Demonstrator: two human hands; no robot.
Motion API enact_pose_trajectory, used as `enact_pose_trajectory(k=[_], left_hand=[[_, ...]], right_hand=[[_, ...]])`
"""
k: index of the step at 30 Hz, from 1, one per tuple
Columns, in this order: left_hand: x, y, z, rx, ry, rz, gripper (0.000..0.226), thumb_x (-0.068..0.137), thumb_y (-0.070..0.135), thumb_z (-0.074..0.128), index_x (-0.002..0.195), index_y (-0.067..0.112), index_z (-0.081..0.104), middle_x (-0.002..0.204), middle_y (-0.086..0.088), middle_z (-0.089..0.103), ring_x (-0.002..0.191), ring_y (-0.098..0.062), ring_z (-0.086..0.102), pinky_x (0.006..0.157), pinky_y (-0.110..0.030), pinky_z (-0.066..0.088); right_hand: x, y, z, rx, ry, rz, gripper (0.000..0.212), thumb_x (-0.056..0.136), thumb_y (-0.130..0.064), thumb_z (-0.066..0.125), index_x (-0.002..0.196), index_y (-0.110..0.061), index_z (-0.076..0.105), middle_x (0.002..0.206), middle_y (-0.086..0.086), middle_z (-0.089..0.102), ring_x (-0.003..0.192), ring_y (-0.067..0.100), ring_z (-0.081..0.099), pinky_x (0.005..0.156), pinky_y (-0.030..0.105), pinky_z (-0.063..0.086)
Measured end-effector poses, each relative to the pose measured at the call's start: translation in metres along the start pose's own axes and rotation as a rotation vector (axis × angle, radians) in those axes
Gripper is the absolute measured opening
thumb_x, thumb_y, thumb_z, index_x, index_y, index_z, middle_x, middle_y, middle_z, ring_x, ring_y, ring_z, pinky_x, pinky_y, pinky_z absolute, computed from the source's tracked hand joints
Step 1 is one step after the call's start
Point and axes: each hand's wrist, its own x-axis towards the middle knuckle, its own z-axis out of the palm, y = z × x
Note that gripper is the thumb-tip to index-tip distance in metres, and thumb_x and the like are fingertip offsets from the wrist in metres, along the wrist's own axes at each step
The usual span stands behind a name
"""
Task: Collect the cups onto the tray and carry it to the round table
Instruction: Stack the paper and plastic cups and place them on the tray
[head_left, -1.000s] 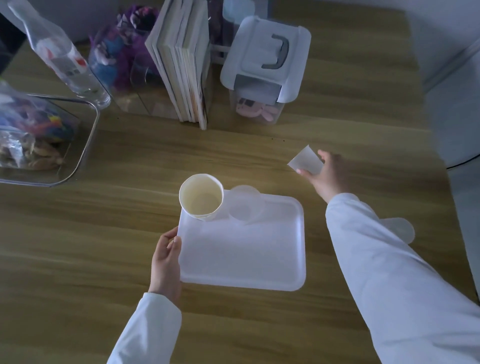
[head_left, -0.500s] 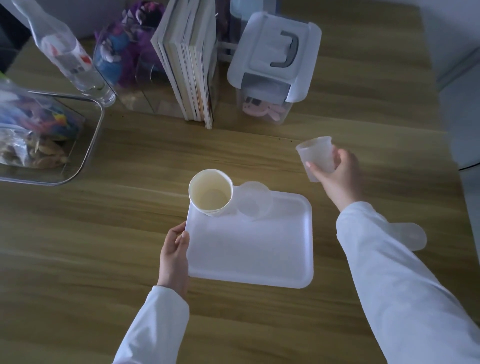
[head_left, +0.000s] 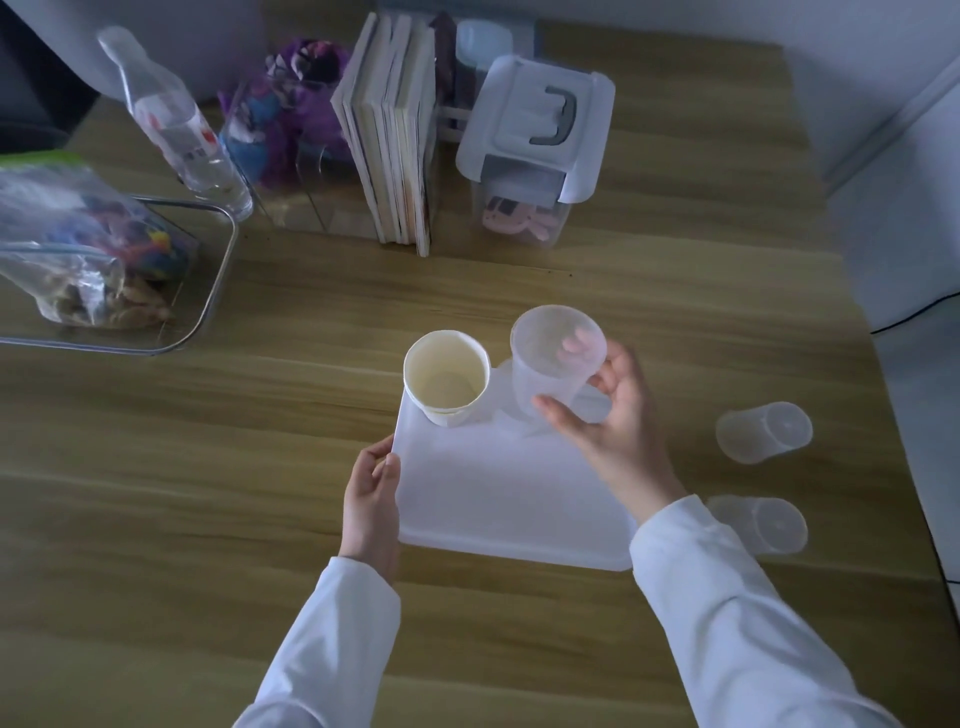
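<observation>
A white plastic tray (head_left: 498, 499) lies on the wooden table. My left hand (head_left: 371, 493) grips its left edge. A cream paper cup (head_left: 448, 378) stands upright in the tray's far left corner. My right hand (head_left: 608, 421) holds a clear plastic cup (head_left: 553, 358) upright over the tray's far edge, right beside the paper cup. The clear cup seen there before is hidden behind it. Two more clear cups lie on their sides on the table right of the tray, one farther (head_left: 763, 431) and one nearer (head_left: 761, 525).
Along the back stand a water bottle (head_left: 176, 124), upright books (head_left: 395, 140), a lidded storage box (head_left: 535, 145) and a box of purple toys (head_left: 291, 119). A clear bin (head_left: 213, 291) with bagged items sits at the left. The table's right edge (head_left: 883, 395) runs close to the lying cups.
My right hand has carried the clear cup leftward from the open table to above the tray's far edge, turning it upright. My left hand stays on the tray's edge.
</observation>
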Motion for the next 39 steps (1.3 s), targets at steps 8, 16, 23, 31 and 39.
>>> enact_pose_trajectory(k=[8,16,23,31,39], left_hand=[[-0.022,-0.001,-0.015,-0.054,-0.008,-0.011,0.02,0.095,0.013,0.041,0.097,0.022,0.059,0.079,0.0,0.062,0.068,-0.017,0.055,0.063,-0.031,0.045],[-0.037,0.002,-0.025,-0.064,-0.034,0.013,0.023,0.095,0.013,0.04,0.091,0.026,0.058,0.077,0.004,0.062,0.06,-0.008,0.059,0.056,-0.023,0.048],[-0.04,0.001,-0.031,-0.061,-0.064,0.01,0.02,0.095,0.013,0.041,0.096,0.023,0.058,0.078,0.003,0.062,0.069,-0.015,0.056,0.056,-0.025,0.048],[-0.04,-0.006,-0.016,-0.003,-0.08,0.04,0.019,0.095,0.013,0.042,0.094,0.024,0.057,0.082,0.0,0.059,0.072,-0.017,0.053,0.062,-0.027,0.045],[-0.042,-0.019,0.02,-0.032,-0.031,0.04,0.016,0.095,0.015,0.042,0.101,0.021,0.056,0.079,0.003,0.06,0.068,-0.013,0.055,0.058,-0.024,0.045]], right_hand=[[-0.029,0.001,0.012,-0.136,0.028,-0.024,0.055,0.057,-0.049,0.066,0.105,-0.042,0.04,0.113,-0.011,0.048,0.11,0.017,0.048,0.093,0.021,0.038],[-0.049,0.004,0.014,-0.236,-0.005,-0.087,0.067,0.063,-0.052,0.065,0.121,-0.034,0.037,0.122,-0.027,0.035,0.121,0.013,0.036,0.106,0.041,0.034],[-0.071,0.004,0.003,-0.276,0.06,-0.026,0.088,0.059,-0.055,0.067,0.134,-0.023,0.036,0.129,-0.022,0.034,0.129,0.015,0.032,0.109,0.041,0.032],[-0.079,0.014,-0.081,-0.378,0.296,0.173,0.066,0.073,-0.028,0.071,0.131,-0.017,0.041,0.125,-0.004,0.042,0.122,0.022,0.043,0.105,0.035,0.037],[-0.018,0.058,-0.174,-0.963,0.125,0.357,0.069,0.074,-0.029,0.071,0.131,-0.01,0.039,0.133,0.019,0.045,0.125,0.035,0.037,0.102,0.044,0.033]])
